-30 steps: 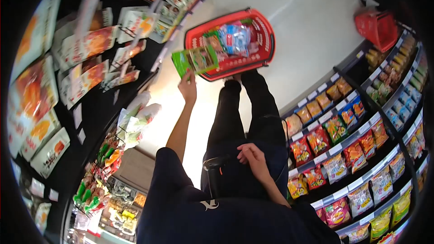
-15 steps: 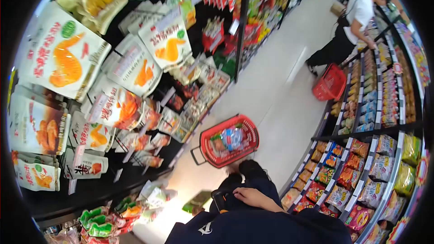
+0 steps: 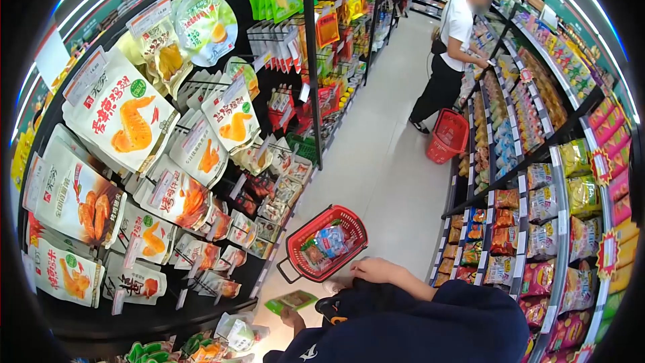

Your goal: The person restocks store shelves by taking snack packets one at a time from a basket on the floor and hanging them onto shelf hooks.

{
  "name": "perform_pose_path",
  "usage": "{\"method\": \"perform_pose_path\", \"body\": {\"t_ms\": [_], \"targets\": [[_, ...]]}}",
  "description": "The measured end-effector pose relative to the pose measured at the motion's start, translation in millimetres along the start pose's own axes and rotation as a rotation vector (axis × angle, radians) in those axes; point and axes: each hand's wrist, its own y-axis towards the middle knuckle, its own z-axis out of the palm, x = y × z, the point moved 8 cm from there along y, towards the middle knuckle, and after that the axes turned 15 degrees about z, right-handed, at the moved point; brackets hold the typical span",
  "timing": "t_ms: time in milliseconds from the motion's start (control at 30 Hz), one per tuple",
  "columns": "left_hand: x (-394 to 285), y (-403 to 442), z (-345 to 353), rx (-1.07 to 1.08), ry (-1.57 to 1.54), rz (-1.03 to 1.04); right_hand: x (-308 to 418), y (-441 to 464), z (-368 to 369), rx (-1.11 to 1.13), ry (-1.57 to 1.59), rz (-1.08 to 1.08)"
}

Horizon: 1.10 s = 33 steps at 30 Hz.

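My left hand [image 3: 292,320], low in the view, is closed on the edge of a flat green packet [image 3: 293,301], held out beside the shelf on the left. My right hand [image 3: 373,269] hangs in front of my dark clothes, its fingers loosely curled, with nothing visible in them. Just beyond the right hand is a red shopping basket [image 3: 295,236] with a dark handle; in it lie clear and bluish plastic packages [image 3: 329,242]. A black bag-like item [image 3: 329,307] with an orange mark shows between my hands, partly hidden.
Hanging snack pouches [image 3: 131,124] fill the black rack on the left. Packaged foods [image 3: 541,238] line the right shelves. Up the aisle [image 3: 376,134], a person [image 3: 457,33] in a white top reaches to the right shelf, beside another red basket [image 3: 448,136].
My view has tilted up and turned. My left hand with the green packet has come into clearer view. My right hand has moved forward, nearer the basket. The other person still reaches to the shelf.
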Motion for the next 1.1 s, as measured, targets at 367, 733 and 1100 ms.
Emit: {"method": "perform_pose_path", "body": {"t_ms": [367, 733, 1100], "targets": [[-253.7, 71.7, 97.1, 0.279, -0.49, 0.032, -36.7, -42.2, -23.4, -0.133, 0.119, 0.131], [-354.4, 5.2, 119.0, 0.371, -0.76, -0.205, -124.8, -132.6, -53.7, -0.329, 0.286, 0.188], [-372.6, -124.6, 90.0, 0.453, -0.699, -0.33, -216.6, -197.9, -24.9, -0.336, 0.418, 0.224]]}}
